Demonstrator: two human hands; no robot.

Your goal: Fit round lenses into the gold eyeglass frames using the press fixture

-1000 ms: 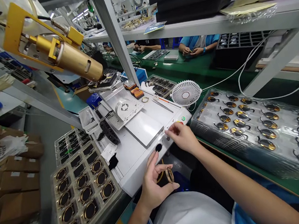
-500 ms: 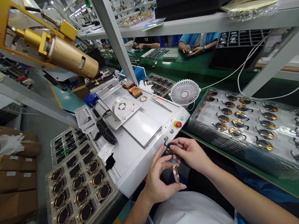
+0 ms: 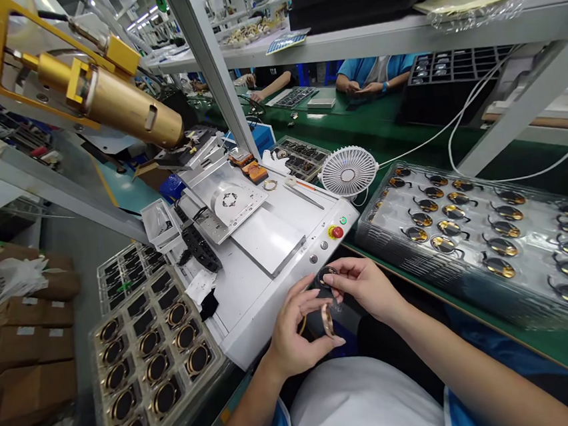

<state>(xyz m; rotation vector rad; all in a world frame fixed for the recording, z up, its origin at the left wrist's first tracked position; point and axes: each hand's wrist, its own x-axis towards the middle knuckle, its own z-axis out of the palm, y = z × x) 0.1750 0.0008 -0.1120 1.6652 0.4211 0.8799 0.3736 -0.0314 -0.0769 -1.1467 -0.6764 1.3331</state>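
Note:
My left hand (image 3: 295, 332) is curled, with a gold watch-case ring (image 3: 327, 321) pinched on edge between thumb and fingers. Just above it, my right hand (image 3: 369, 288) grips a round black watch display (image 3: 327, 274) by its rim between thumb and fingertips. The display is tilted and close to the left fingertips; whether they touch it I cannot tell. Both hands are over my lap, at the front edge of a white machine (image 3: 244, 324).
At right, a stack of clear trays (image 3: 471, 275) bears several round displays with black cables. At left, a tray (image 3: 100, 391) holds gold-rimmed cases. A white fan (image 3: 347, 172), tweezers (image 3: 307, 195) and a red button (image 3: 337, 232) lie beyond my hands. Co-workers sit across the green bench.
The ring in my left hand has turned slightly and shifted a little left. My right hand still grips the display, now at a slightly different tilt. The whole view has shifted a little.

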